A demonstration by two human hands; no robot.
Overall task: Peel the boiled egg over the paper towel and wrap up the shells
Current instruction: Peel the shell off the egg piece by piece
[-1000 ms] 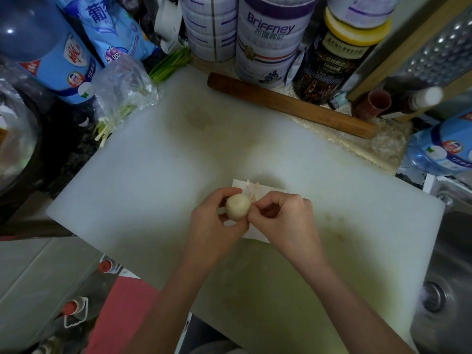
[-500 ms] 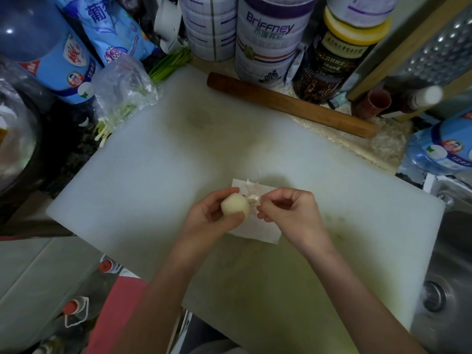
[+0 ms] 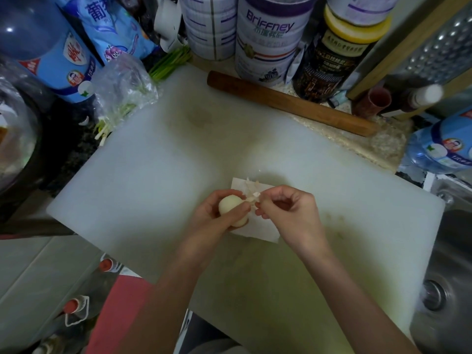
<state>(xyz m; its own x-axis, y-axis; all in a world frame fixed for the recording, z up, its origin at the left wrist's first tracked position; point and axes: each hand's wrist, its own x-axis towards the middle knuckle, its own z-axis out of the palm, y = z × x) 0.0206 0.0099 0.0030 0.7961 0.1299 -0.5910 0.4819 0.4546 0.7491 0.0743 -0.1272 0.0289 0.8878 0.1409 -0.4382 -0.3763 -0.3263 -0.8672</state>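
My left hand [image 3: 213,221] grips a pale boiled egg [image 3: 229,204], mostly bare of shell, just above a white paper towel [image 3: 263,231] lying on the white cutting board [image 3: 158,169]. My right hand [image 3: 293,213] pinches a strip of shell [image 3: 252,198] that still hangs at the egg's right side. A small heap of shell bits [image 3: 251,186] lies on the towel's far edge. Both hands cover much of the towel.
A wooden rolling pin [image 3: 291,103] lies along the board's far edge, in front of tins and jars [image 3: 268,42]. A bag of green onions [image 3: 122,88] and blue bottles stand at the left. A steel sink [image 3: 447,290] is at the right.
My right hand has pulled away from the egg to the right, drawing a strip of shell with it. My left hand has shifted slightly left and turned the egg.
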